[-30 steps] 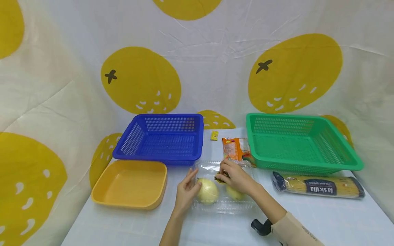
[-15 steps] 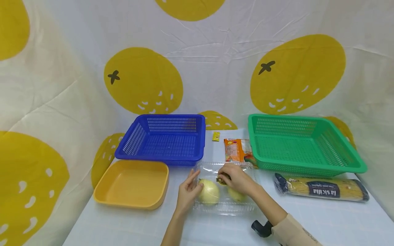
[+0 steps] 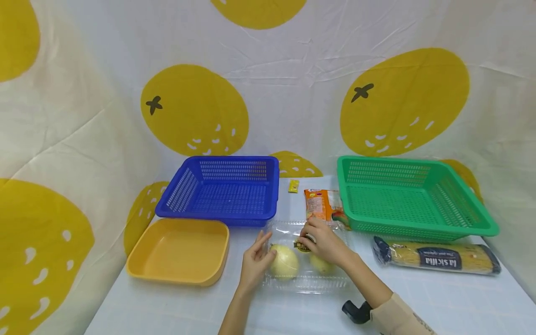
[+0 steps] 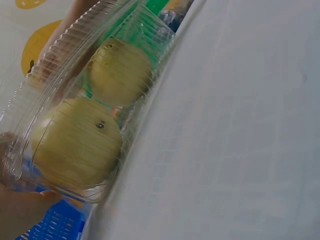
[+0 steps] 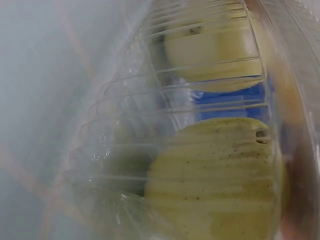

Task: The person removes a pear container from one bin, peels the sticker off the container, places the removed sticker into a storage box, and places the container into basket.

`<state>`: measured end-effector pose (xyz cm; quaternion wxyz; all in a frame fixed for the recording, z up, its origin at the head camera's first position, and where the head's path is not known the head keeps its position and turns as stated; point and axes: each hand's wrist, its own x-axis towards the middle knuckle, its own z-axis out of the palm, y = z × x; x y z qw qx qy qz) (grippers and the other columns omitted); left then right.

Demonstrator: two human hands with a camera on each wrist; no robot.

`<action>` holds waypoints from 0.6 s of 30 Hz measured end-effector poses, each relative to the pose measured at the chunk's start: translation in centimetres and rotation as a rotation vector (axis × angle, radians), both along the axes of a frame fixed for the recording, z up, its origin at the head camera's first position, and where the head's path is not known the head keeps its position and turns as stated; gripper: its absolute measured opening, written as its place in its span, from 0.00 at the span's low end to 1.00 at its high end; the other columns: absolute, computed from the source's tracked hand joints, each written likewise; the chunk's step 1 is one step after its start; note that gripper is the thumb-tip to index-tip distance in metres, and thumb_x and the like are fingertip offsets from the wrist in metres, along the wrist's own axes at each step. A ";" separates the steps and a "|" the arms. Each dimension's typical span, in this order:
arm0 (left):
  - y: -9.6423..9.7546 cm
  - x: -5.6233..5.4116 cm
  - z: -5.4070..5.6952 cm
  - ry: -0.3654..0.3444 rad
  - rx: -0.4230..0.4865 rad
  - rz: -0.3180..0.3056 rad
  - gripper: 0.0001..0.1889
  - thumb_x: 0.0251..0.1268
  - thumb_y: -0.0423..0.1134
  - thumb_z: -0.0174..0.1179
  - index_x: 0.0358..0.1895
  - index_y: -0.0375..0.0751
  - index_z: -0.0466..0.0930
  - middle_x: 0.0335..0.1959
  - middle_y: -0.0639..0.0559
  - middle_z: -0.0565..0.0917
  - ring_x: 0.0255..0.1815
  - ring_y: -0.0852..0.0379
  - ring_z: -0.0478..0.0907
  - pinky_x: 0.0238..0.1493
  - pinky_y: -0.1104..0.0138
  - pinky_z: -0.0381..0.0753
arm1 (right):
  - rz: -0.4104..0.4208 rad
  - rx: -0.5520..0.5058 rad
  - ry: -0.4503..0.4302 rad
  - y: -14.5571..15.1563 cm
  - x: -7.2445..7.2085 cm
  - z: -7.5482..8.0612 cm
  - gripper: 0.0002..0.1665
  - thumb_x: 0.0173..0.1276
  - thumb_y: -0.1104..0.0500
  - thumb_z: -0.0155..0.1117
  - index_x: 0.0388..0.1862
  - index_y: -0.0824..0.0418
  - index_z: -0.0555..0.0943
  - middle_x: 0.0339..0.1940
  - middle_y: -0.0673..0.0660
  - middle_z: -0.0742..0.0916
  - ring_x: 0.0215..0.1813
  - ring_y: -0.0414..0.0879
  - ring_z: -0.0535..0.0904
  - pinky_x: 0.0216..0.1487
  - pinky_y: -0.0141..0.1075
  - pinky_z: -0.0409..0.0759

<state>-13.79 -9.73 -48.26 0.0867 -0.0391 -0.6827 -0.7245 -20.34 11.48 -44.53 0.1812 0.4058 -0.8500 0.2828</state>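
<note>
A clear plastic clamshell box [image 3: 307, 284] lies on the table with two round, pale yellow fruits inside, perhaps pears. The left fruit [image 3: 284, 261] shows fully in the head view; the right fruit [image 3: 321, 266] is partly behind my right hand [image 3: 324, 242]. My left hand [image 3: 254, 265] holds the box by its left rim, thumb over the lid. Curled fingertips of my right hand pinch at a black-and-gold label [image 3: 302, 246] on top of the lid. Both wrist views look through the ribbed side at the fruits, such as the nearer fruit [image 4: 80, 142].
A blue basket [image 3: 217, 215] and a yellow tub [image 3: 176, 279] stand at left. Back right is a green basket [image 3: 412, 227], with an orange packet [image 3: 317, 204] beside it and a small yellow sachet [image 3: 293, 186]. A spaghetti pack [image 3: 437, 257] lies at right. A black object [image 3: 356, 311] sits under my right forearm.
My right hand's fingers shift slightly around the label on the lid. Left hand and box keep their places; the head view moves a little.
</note>
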 end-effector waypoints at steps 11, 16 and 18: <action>0.0 -0.1 0.1 -0.004 -0.006 0.000 0.23 0.59 0.27 0.59 0.60 0.31 0.72 0.71 0.33 0.57 0.73 0.41 0.49 0.66 0.58 0.58 | -0.038 0.020 -0.129 0.4 0.0 0.4 0.07 0.60 0.58 0.68 0.32 0.57 0.79 0.34 0.50 0.76 0.35 0.41 0.74 0.37 0.33 0.78; 0.0 -0.1 0.1 -0.002 0.012 -0.008 0.24 0.58 0.26 0.59 0.60 0.30 0.72 0.71 0.33 0.57 0.73 0.40 0.49 0.66 0.57 0.57 | -0.008 0.031 -0.119 0.4 -0.3 0.7 0.04 0.60 0.63 0.68 0.30 0.58 0.80 0.33 0.50 0.77 0.33 0.41 0.74 0.35 0.33 0.78; 0.0 0.0 0.0 -0.003 0.012 -0.007 0.24 0.58 0.26 0.59 0.60 0.30 0.72 0.71 0.32 0.57 0.73 0.40 0.49 0.66 0.58 0.57 | -0.004 0.066 -0.152 0.3 -0.3 1.1 0.03 0.61 0.64 0.66 0.30 0.58 0.80 0.33 0.49 0.76 0.33 0.41 0.73 0.35 0.33 0.77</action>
